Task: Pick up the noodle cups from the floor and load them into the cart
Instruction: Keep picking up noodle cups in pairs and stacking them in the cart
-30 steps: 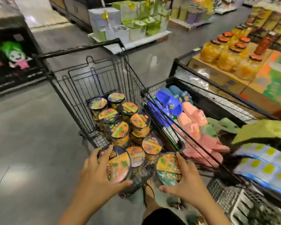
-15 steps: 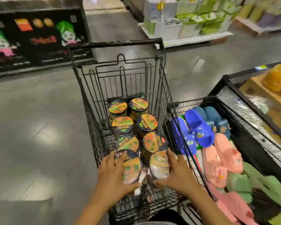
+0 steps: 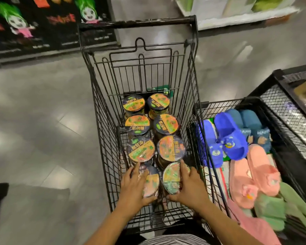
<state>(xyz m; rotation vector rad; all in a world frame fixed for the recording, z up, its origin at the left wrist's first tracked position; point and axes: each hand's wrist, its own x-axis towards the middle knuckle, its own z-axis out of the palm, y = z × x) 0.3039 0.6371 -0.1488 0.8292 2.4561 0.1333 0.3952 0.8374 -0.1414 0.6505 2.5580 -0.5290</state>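
Two noodle cups are held low inside the near end of the cart (image 3: 102, 138). The near-left cup (image 3: 151, 181) is gripped by the left hand (image 3: 132, 186), fingers curled over the lid rim and thumb hooked at the near edge, and the near-right cup (image 3: 171, 177) is clasped the same way by the right hand (image 3: 187, 188). Both lids are tipped toward each other, so neither cup is judged to be seated on the basket bottom yet. Ahead of them six loaded cups (image 3: 140, 150) are stood lids-up in two rows of three. The main risk is judged to lie in the release — if the cups are let go while tipped, they could roll onto their sides or be knocked against the nearest pair, and the glossy wrapped lids look slick. The space at the near end is tight, so fingers could be pinched against the wire. A wire bin (image 3: 217, 103) of slippers (image 3: 226, 135) stands just beside the cart. Whether more cups remain on the floor (image 3: 42, 121) cannot be told.
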